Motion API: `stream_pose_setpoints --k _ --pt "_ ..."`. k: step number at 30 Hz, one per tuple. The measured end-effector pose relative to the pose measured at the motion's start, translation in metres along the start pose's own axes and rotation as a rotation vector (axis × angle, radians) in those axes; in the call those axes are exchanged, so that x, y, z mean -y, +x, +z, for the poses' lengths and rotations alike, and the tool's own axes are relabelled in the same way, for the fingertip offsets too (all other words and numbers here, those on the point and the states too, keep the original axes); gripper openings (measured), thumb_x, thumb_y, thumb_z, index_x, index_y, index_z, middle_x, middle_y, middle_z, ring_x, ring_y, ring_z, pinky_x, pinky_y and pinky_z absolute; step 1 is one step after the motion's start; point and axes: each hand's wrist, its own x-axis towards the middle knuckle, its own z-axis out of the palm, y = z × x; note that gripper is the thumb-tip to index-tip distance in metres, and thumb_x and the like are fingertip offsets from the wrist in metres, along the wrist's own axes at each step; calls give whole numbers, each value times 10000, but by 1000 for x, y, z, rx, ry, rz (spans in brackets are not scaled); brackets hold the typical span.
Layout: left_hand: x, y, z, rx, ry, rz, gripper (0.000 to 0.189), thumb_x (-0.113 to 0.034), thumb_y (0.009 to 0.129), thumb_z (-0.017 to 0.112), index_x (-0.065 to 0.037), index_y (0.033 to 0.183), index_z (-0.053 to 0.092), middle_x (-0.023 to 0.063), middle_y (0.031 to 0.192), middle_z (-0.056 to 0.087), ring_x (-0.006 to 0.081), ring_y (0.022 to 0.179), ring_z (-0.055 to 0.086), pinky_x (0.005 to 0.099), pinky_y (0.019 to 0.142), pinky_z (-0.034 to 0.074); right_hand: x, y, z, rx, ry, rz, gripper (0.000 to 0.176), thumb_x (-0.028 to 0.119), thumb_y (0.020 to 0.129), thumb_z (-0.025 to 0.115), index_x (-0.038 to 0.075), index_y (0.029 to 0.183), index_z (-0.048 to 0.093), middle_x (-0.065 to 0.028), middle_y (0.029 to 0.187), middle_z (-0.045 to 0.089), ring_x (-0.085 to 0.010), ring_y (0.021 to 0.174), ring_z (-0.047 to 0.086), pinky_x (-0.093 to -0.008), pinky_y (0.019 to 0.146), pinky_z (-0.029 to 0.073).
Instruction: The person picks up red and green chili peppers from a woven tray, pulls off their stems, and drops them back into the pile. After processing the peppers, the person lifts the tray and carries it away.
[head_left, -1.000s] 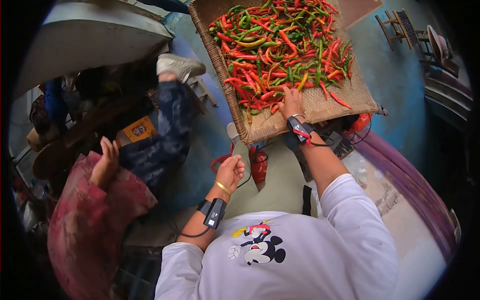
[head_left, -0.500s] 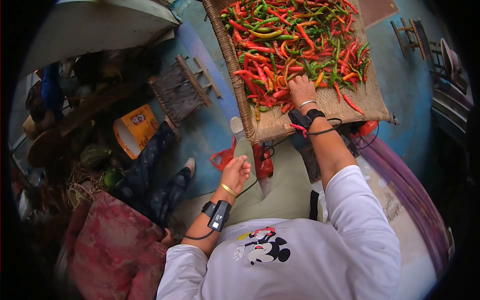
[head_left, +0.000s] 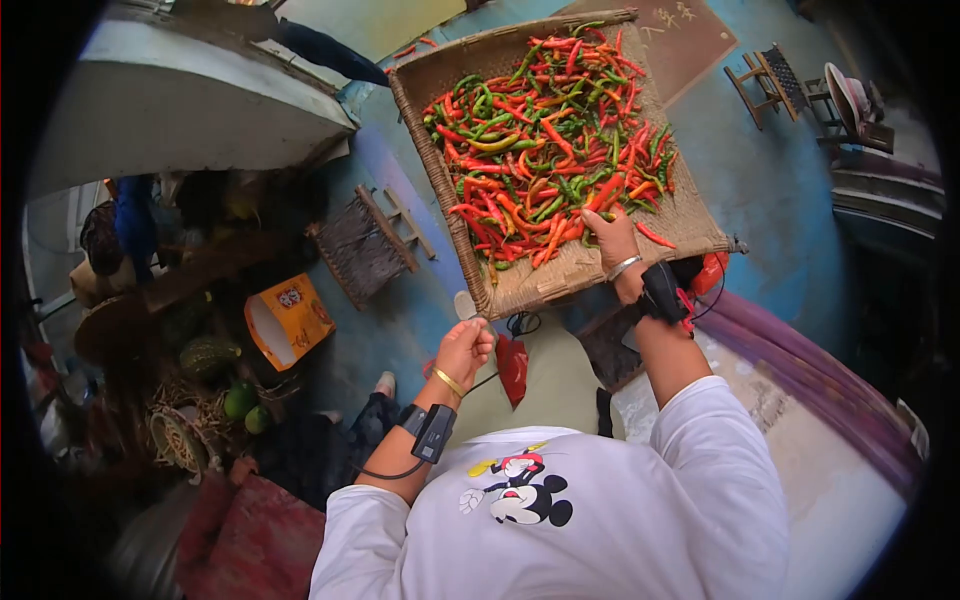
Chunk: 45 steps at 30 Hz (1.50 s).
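Red, green and orange chilli peppers (head_left: 545, 150) lie heaped in a shallow woven basket (head_left: 430, 165). My right hand (head_left: 613, 243) reaches over the basket's near right side, its thumb and fingers closed around a large red chilli pepper (head_left: 606, 190) at the edge of the heap. My left hand (head_left: 465, 350) is just outside the near left corner of the basket, above my lap. Its fingers are curled closed, and whatever is inside them, if anything, is hidden. Both wrists carry a bracelet and a black strapped device.
Low stools stand left (head_left: 362, 245) and right (head_left: 765, 85) of the basket. An orange carton (head_left: 290, 322) is on the floor, with green gourds (head_left: 240, 400) nearby. Another person's red clothing (head_left: 255, 530) shows at lower left. A red bag (head_left: 511, 370) hangs by my legs.
More of the basket's far side now shows. My right hand has turned and closed on a red chilli pepper; my left hand has moved up closer to the basket's corner.
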Motion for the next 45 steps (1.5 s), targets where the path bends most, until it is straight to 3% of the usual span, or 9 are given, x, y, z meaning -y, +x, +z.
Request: stream_pose_setpoints --k 6,11,15,20,26,32,35,37,45 --pt "-47 -24 75 170 298 198 160 -216 843 490 -68 885 532 -4 700 559 59 563 511 173 513 415 52 -80 -7 261 350 -32 178 140 765 560 -15 850 543 -49 653 544 -120 566 521 -246 534 426" --pt "-68 -46 140 330 390 266 248 -207 828 522 -52 1022 526 -23 788 556 42 648 505 161 508 395 62 -131 -12 446 169 -46 178 176 774 531 4 820 529 -25 590 509 -89 503 483 -229 472 409" --pt "-80 -67 169 483 448 276 193 -184 820 535 -58 967 537 -18 783 567 32 619 505 150 464 367 95 -163 -21 463 -59 -64 155 180 771 511 26 779 517 -4 544 490 -62 454 458 -198 380 366" --pt "-89 -75 167 534 542 329 109 -159 824 522 -67 883 516 -3 762 563 44 611 512 155 491 392 91 -170 -25 536 -124 -97 150 175 780 518 26 804 515 -9 566 504 -55 454 459 -194 385 375" --pt "-109 -91 145 591 568 490 107 -119 829 498 -39 900 506 14 752 552 82 664 530 195 600 433 108 -174 -14 293 442 -195 109 93 794 527 36 888 528 -16 611 520 -64 454 483 -176 402 412" --pt "-115 -109 109 650 768 466 186 -103 812 521 -18 973 554 -3 758 548 61 637 505 182 534 403 117 -180 18 416 226 -224 80 102 782 557 45 831 531 -8 569 521 -51 408 457 -153 357 364" --pt "-116 -127 99 572 717 438 200 -100 805 532 -14 984 562 -12 726 533 58 595 478 176 510 387 108 -187 26 435 321 -69 87 143 791 555 59 791 533 -20 585 540 -64 429 462 -180 384 363" --pt "-110 -117 87 595 688 462 204 -101 803 535 -17 987 565 -14 719 530 57 586 471 178 509 385 88 -183 27 583 785 316 88 165 793 541 81 765 542 -28 625 572 -70 470 486 -224 456 412" --pt "-79 -92 43 507 561 439 210 -144 816 524 -44 998 555 -8 731 548 65 598 491 195 521 399 41 -203 26 359 845 430 121 187 802 538 68 816 534 -33 642 563 -118 503 501 -255 465 400"
